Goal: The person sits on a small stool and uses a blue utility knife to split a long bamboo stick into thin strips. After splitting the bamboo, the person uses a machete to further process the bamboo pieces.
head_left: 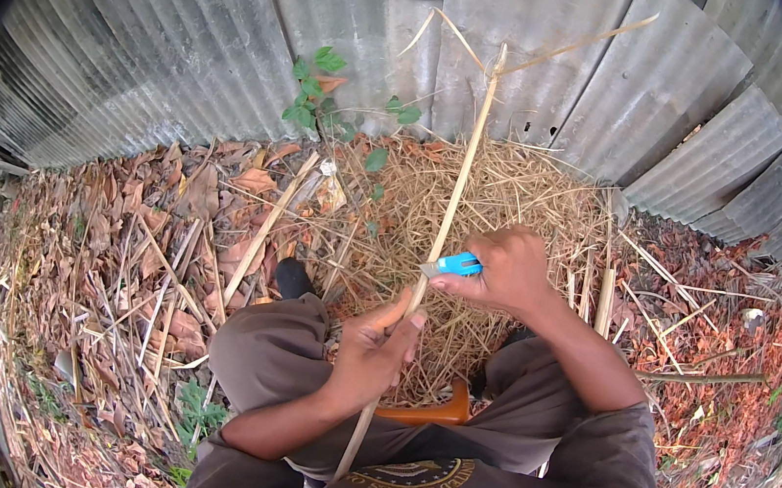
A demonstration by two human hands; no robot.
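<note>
Left hand point(375, 349) grips stalk point(456, 188) below knife point(452, 265).

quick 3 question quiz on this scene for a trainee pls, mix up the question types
1. True or false: the left hand holds the long dry stalk.
2. The right hand holds a: A) blue-handled cutter B) red hammer C) green rope
3. Fill in: the cutter's blade meets the ____.

Key: 1 true. 2 A. 3 stalk, just above the left hand's grip; behind stands the corrugated metal wall.
</note>
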